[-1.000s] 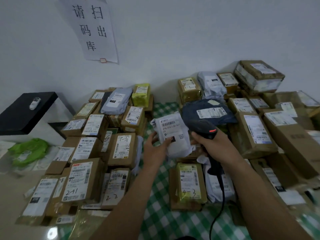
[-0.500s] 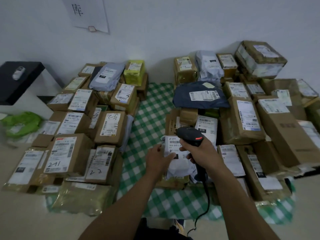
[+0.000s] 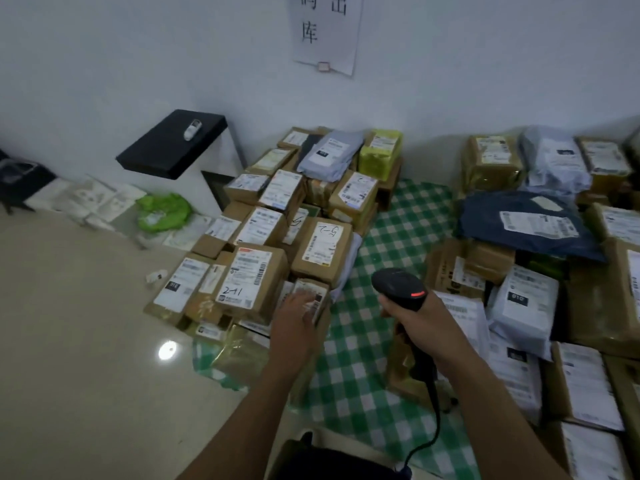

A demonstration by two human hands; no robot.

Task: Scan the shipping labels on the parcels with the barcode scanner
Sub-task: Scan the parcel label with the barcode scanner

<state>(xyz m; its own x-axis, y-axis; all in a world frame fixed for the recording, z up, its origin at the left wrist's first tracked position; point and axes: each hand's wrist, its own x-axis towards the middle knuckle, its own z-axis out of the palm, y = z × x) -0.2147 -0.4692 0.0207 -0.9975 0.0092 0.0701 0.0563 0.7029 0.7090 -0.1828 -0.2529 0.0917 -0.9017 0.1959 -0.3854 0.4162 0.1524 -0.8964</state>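
Far left: green bag (image 3: 162, 211) on the pale floor, near a black shelf (image 3: 171, 143).
Left pile: cardboard parcels, one box marked 241 (image 3: 251, 278).
Left hand (image 3: 294, 327): fingers straight, resting on a small labelled parcel (image 3: 313, 294) beside that box.
Middle: green checked cloth (image 3: 391, 216).
Right hand (image 3: 420, 325): wrapped around the barcode scanner (image 3: 398, 289), held above the cloth.
Right pile: dark blue mailer (image 3: 526, 223) above white mailers (image 3: 523, 306).

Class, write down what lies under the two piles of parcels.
A green-and-white checked cloth shows between the parcels and past their near edges. Whether it reaches under all of them cannot be seen: they cover it.
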